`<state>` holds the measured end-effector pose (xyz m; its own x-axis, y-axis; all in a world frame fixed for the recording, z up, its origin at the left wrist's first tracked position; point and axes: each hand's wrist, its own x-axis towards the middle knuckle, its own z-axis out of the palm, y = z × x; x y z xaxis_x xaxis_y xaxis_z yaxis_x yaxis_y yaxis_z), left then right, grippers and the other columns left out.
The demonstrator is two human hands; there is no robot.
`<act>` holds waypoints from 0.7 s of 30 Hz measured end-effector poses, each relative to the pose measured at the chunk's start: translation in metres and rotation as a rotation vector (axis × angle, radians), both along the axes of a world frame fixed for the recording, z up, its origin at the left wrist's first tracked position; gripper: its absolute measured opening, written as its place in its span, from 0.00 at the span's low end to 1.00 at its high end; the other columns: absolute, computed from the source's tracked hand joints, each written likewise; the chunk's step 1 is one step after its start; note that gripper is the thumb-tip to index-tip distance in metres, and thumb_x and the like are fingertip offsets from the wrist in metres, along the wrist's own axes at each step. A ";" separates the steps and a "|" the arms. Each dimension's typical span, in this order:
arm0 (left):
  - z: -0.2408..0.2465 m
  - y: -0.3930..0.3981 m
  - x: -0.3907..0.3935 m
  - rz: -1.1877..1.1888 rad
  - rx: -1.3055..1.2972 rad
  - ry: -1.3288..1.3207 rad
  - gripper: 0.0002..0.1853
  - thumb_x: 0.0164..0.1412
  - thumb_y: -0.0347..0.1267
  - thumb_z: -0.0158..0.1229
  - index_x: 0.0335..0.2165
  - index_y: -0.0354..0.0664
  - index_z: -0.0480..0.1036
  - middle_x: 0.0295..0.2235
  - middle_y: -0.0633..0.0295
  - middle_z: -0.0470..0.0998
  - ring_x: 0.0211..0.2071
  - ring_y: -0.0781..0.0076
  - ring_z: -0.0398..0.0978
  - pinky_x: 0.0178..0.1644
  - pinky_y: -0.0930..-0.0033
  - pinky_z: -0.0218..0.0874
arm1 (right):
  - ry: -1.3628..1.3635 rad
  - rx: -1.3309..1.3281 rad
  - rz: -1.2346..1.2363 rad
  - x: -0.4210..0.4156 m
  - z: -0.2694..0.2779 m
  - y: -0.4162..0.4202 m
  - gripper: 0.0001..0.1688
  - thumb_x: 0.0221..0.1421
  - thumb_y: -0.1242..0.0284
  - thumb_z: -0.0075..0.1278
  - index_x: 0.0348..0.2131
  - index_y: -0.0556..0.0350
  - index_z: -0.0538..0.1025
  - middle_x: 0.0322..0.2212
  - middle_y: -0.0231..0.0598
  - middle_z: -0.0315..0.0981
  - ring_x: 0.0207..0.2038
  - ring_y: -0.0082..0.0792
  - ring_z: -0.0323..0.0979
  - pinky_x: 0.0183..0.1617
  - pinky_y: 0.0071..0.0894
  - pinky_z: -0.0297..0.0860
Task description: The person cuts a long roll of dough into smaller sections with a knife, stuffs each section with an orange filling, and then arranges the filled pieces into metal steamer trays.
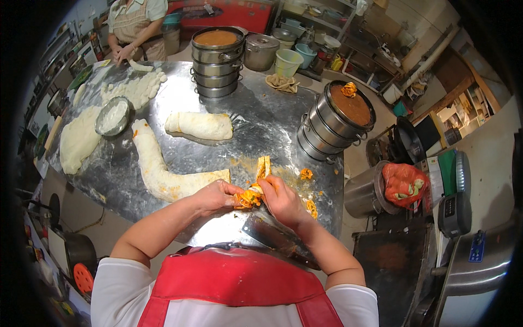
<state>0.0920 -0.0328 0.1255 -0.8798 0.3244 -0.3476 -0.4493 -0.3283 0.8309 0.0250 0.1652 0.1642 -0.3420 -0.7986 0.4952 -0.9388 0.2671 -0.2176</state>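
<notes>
My left hand (216, 198) and my right hand (284, 201) hold a twisted piece of layered dough (248, 198) between them, with orange filling showing on its folds. Just beyond my right fingers lie cut dough strips (264, 166) with orange edges. A long, bent roll of dough (157, 175) ends with its cut face close to my left hand. Below my right forearm a broad-bladed knife (269, 235) rests near the table's edge, partly hidden. Two small orange-streaked dough pieces, one a twist (306, 174) and one a layered slice (311, 208), are on the table to the right.
On the floured metal table (261, 118) stand two stacks of steamer pots (216, 75) (322, 126). A shorter dough roll (199, 126), a flour bowl (112, 116) and a dough slab (77, 141) lie further left. Another person (137, 28) handles dough at the far corner.
</notes>
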 end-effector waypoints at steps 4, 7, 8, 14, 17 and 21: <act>-0.004 0.002 -0.003 0.080 0.053 -0.008 0.14 0.48 0.22 0.54 0.36 0.31 0.68 0.29 0.56 0.73 0.28 0.73 0.71 0.32 0.78 0.63 | -0.194 -0.055 -0.071 0.000 -0.007 -0.006 0.20 0.38 0.83 0.46 0.37 0.63 0.66 0.34 0.48 0.61 0.32 0.45 0.67 0.34 0.32 0.67; -0.005 0.007 -0.002 0.157 0.165 -0.033 0.11 0.48 0.22 0.53 0.35 0.32 0.68 0.28 0.57 0.73 0.25 0.75 0.71 0.29 0.79 0.64 | -0.383 -0.209 -0.098 -0.003 -0.020 -0.014 0.22 0.38 0.86 0.45 0.39 0.62 0.66 0.34 0.48 0.61 0.35 0.42 0.66 0.36 0.27 0.65; -0.001 0.012 -0.001 0.209 0.179 -0.045 0.11 0.48 0.21 0.52 0.35 0.33 0.68 0.28 0.58 0.73 0.24 0.76 0.70 0.29 0.79 0.64 | -0.433 -0.237 -0.095 -0.004 -0.023 -0.016 0.23 0.37 0.86 0.44 0.40 0.62 0.65 0.34 0.48 0.60 0.36 0.41 0.66 0.36 0.26 0.65; 0.012 0.026 -0.008 0.426 0.081 0.020 0.12 0.47 0.22 0.53 0.35 0.35 0.66 0.29 0.61 0.72 0.26 0.76 0.71 0.30 0.79 0.64 | -0.848 -0.403 0.003 -0.007 -0.020 -0.026 0.25 0.38 0.86 0.45 0.42 0.64 0.64 0.36 0.44 0.60 0.41 0.35 0.63 0.41 0.26 0.63; -0.002 0.029 -0.013 0.538 -0.102 0.208 0.12 0.47 0.21 0.54 0.35 0.35 0.66 0.31 0.61 0.71 0.31 0.76 0.70 0.36 0.79 0.63 | -1.079 -0.493 0.016 -0.006 -0.014 -0.032 0.24 0.39 0.82 0.50 0.41 0.65 0.66 0.36 0.42 0.60 0.42 0.31 0.62 0.42 0.25 0.63; -0.006 0.035 -0.017 0.581 -0.066 0.253 0.14 0.45 0.18 0.54 0.35 0.34 0.65 0.33 0.60 0.70 0.35 0.77 0.68 0.41 0.78 0.61 | -1.086 -0.419 -0.105 -0.018 -0.023 -0.037 0.25 0.39 0.78 0.55 0.40 0.66 0.66 0.36 0.41 0.60 0.41 0.29 0.62 0.42 0.23 0.62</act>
